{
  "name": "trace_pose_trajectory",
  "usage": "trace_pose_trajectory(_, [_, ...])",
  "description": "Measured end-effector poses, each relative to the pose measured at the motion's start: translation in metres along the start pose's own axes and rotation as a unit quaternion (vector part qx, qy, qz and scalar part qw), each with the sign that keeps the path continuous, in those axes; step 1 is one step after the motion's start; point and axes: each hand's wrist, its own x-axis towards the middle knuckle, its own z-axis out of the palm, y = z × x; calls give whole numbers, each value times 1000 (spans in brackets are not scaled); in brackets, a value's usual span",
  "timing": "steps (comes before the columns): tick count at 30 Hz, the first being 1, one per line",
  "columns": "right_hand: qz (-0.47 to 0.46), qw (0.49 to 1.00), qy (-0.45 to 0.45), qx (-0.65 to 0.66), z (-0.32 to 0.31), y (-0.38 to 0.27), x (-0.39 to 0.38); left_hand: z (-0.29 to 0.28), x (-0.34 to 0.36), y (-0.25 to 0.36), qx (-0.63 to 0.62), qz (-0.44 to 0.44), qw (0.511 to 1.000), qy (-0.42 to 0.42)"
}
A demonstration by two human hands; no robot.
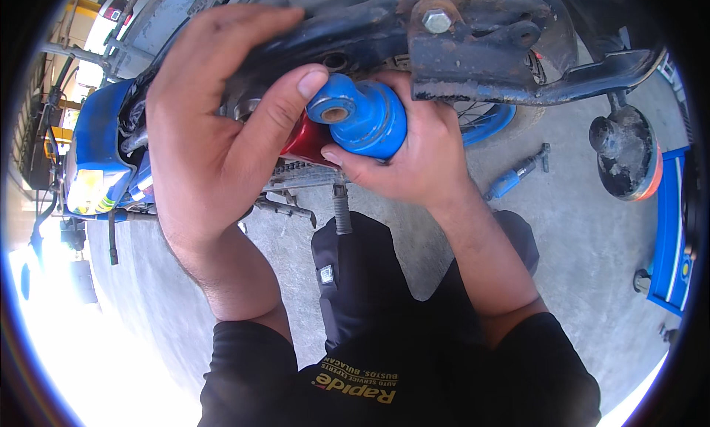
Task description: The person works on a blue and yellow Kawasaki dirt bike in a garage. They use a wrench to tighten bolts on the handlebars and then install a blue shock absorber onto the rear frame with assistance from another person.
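The blue shock absorber (377, 127) is being held at twelve o'clock, just above the middle of the view and near a black metal frame (481, 38). Its body is being clasped by the right hand (429, 149), which is being reached in from four o'clock; the fingers are being partly hidden behind the body, while the thumb is being laid along the near side, pointing toward ten o'clock. The left hand (207, 135), at ten o'clock, is being held widely open, its fingers being stretched up toward the frame; whether the frame is being touched by them cannot be told. By its thumb tip the edge of the round eye (333, 94) is apparently being touched. The two hands are being held close together, on opposite sides of the absorber. The eye is being turned toward the viewer, a brownish hole being shown in it. Bright blue paint is being shown, with scuffs along a ridge. At eight o'clock from the absorber, a shiny red part (305, 140) is being partly covered by the left hand.
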Motion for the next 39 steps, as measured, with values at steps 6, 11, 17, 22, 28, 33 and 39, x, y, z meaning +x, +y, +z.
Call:
trace_pose_trajectory(6, [-3, 1000, -10, 6, -1, 3, -2, 36, 24, 25, 12, -228, 966, 122])
trace_pose_trajectory(11, [-68, 996, 57, 16, -1, 12, 3, 53, 41, 35, 98, -391, 908, 114])
trace_pose_trajectory(17, [-39, 998, -15, 36, -2, 9, 9, 56, 43, 38, 128, -392, 904, 111])
trace_pose_trajectory(22, [-12, 992, -37, 116, -3, 19, 7, 66, 43, 33, 97, -379, 907, 158])
trace_pose_trajectory(28, [-47, 999, -2, 24, -5, 14, 5, 62, 42, 31, 123, -423, 888, 130])
trace_pose_trajectory(33, [-13, 999, -28, 31, -9, 11, 7, 59, 41, 26, 171, -338, 915, 135])
trace_pose_trajectory(39, [14, 998, -55, 36, -10, 12, 5, 50, 42, 34, 139, -318, 927, 145])
